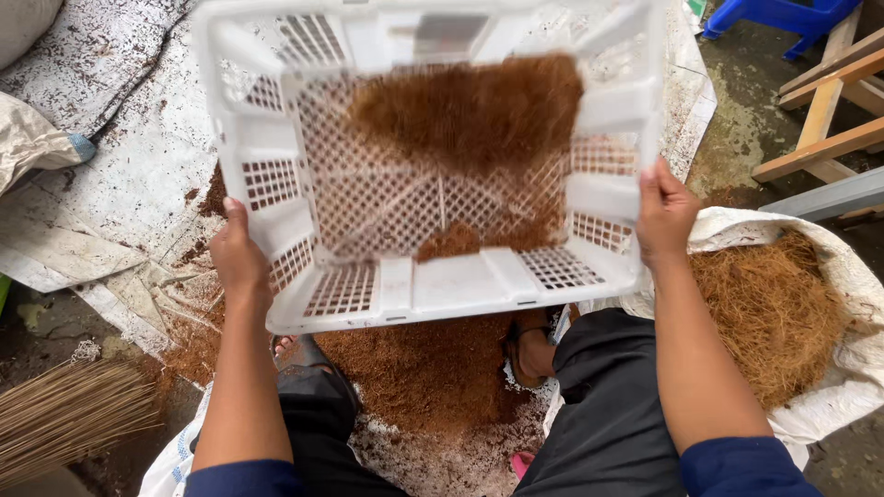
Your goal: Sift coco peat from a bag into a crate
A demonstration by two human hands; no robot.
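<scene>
A white plastic lattice crate (442,281) is held up in front of me, tilted away. Brown coir fibre (470,110) lies clumped against its mesh bottom. My left hand (238,258) grips the crate's near left corner and my right hand (665,213) grips its near right corner. Below the crate, between my knees, fine brown coir dust (428,373) is heaped on the ground sheet.
An open white sack (852,276) of coarse coir fibre (769,308) sits at my right. A white plastic sheet (120,147) covers the ground. A stick broom (69,410) lies at lower left. Wooden frame pieces (824,110) and a blue stool (778,14) stand at upper right.
</scene>
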